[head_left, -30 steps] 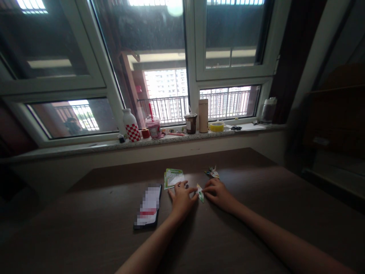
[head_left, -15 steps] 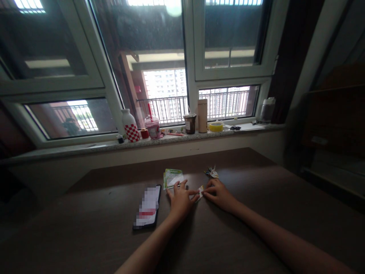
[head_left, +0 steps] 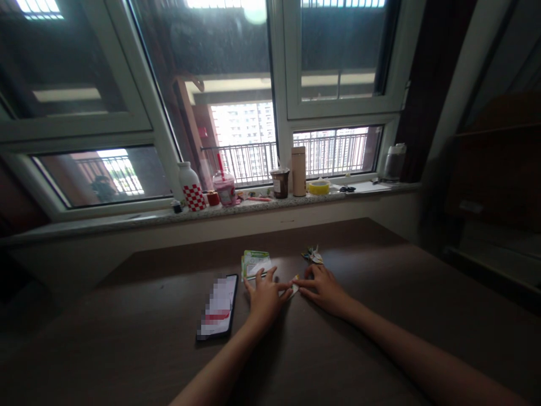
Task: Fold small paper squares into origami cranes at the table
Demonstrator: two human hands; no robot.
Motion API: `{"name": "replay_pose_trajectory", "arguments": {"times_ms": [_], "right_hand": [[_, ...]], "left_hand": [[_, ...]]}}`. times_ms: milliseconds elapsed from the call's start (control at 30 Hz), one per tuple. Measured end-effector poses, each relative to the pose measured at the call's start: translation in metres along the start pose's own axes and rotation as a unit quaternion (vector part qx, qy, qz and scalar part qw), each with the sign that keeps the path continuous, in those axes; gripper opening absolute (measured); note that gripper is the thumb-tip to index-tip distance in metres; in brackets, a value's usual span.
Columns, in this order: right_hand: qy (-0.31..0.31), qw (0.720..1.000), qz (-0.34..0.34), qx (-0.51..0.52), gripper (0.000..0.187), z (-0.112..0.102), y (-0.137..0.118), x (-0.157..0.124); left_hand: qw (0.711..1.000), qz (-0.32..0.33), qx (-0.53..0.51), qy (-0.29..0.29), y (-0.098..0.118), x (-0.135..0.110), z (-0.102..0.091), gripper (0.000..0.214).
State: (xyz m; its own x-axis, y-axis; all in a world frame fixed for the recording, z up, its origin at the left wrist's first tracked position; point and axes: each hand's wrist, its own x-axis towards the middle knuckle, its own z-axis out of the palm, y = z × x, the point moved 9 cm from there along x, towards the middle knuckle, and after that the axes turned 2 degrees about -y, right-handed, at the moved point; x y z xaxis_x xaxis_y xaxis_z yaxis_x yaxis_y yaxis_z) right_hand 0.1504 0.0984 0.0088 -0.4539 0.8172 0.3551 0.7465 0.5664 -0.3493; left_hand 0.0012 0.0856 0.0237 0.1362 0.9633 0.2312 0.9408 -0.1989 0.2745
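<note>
Both my hands rest on a dark brown table [head_left: 380,338] and meet over a small folded piece of paper [head_left: 294,287]. My left hand [head_left: 265,296] has its fingers spread, with the forefinger pressed on the paper's left side. My right hand [head_left: 323,287] pinches the paper's right end with thumb and forefinger. The paper lies almost flat and is mostly hidden by my fingertips. A green and white paper packet [head_left: 255,263] lies just beyond my left hand. A small folded paper figure [head_left: 313,255] sits just beyond my right hand.
A phone [head_left: 218,306] lies face up to the left of my left hand. On the stone windowsill [head_left: 127,217] stand a checked bottle [head_left: 190,186], a pink drink cup [head_left: 224,188], a dark cup [head_left: 279,182], a tan flask [head_left: 298,171], yellow tape [head_left: 318,186] and a kettle [head_left: 394,162].
The small paper stood tilted up between my hands and is now pressed down nearly flat. Both hands shifted slightly away from me; my left fingers spread wider.
</note>
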Motion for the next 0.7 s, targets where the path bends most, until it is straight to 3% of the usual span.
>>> {"name": "replay_pose_trajectory", "arguments": {"times_ms": [700], "right_hand": [[-0.003, 0.991, 0.099, -0.086, 0.030, -0.003, 0.011, 0.006]], "left_hand": [[0.999, -0.002, 0.034, -0.008, 0.001, -0.002, 0.001, 0.022]]}}
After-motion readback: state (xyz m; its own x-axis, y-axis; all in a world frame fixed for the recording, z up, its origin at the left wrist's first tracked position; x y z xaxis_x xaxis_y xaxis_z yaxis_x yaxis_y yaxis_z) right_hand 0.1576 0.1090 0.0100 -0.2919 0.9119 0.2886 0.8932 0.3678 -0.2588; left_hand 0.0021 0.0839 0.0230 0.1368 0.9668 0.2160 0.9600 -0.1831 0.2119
